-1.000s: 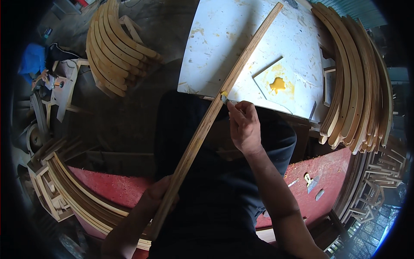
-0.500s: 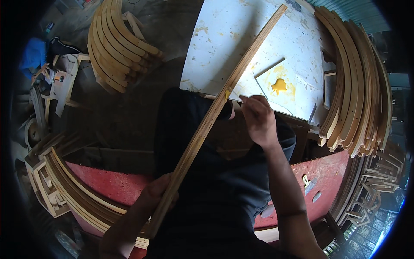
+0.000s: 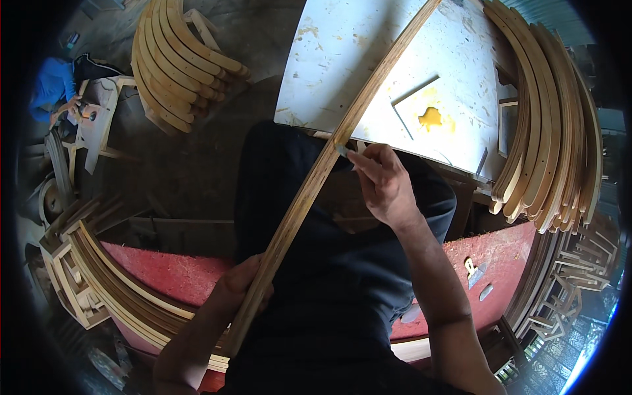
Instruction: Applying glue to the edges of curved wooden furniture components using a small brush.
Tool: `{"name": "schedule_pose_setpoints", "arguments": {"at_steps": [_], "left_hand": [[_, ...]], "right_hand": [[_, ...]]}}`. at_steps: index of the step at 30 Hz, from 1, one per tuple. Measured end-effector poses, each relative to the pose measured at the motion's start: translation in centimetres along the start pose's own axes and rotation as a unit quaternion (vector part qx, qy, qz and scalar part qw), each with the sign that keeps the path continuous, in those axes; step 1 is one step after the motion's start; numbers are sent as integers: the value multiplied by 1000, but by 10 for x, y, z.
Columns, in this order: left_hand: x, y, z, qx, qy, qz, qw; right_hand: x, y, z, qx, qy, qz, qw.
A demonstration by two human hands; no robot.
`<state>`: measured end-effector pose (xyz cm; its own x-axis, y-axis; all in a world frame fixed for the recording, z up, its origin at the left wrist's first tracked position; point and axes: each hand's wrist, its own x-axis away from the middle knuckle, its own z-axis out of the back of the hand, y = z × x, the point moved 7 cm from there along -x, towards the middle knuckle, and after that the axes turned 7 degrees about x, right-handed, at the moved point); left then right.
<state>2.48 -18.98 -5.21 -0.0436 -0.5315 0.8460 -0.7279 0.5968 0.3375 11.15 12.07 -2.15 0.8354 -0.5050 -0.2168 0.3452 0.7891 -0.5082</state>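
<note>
Nearest, low in the view, the left hand point(image 3: 240, 289) has its grip clamped around the lower part of a long curved wooden strip point(image 3: 309, 191), fingers wrapped about its edge over the person's dark clothing. The strip runs up from there on a slant, near left to far right, crossing the lap and then passing over the white worktop point(image 3: 342, 59) to the far edge of the view.

A little farther, the right hand point(image 3: 385, 184) sits just right of the strip about halfway along it. Its grip is pinched together on a small thin scraper point(image 3: 343, 151), whose pale tip touches the strip's right edge close to the near edge of the worktop.

To the near left, a bundle of curved wooden rails point(image 3: 125, 296) lies along a red bench point(image 3: 178, 273) dusted with sawdust, with pale wooden frame parts stacked beside it at the left rim. The red bench shows again to the right of the person point(image 3: 500, 257).

Farther off, the white worktop is stained and scuffed, and a flat square piece with a yellow blob point(image 3: 431, 118) lies on it, right of the strip and apart from it. Along the worktop's right side leans a thick stack of bent wooden strips point(image 3: 559, 131). At the far left, another pile of curved pieces point(image 3: 178, 59) rests on the floor, and beyond it a person in blue point(image 3: 52, 85) is crouched.
</note>
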Motion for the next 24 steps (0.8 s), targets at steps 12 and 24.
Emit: {"name": "schedule_pose_setpoints", "arguments": {"at_steps": [12,24], "left_hand": [[3,2,-4,41,-12,-1,999],[0,-1,0,15,-12,-1,1000]], "right_hand": [[11,11,-27,-211,41,-163,963],[28,-43,-2,83,13,48,995]]}}
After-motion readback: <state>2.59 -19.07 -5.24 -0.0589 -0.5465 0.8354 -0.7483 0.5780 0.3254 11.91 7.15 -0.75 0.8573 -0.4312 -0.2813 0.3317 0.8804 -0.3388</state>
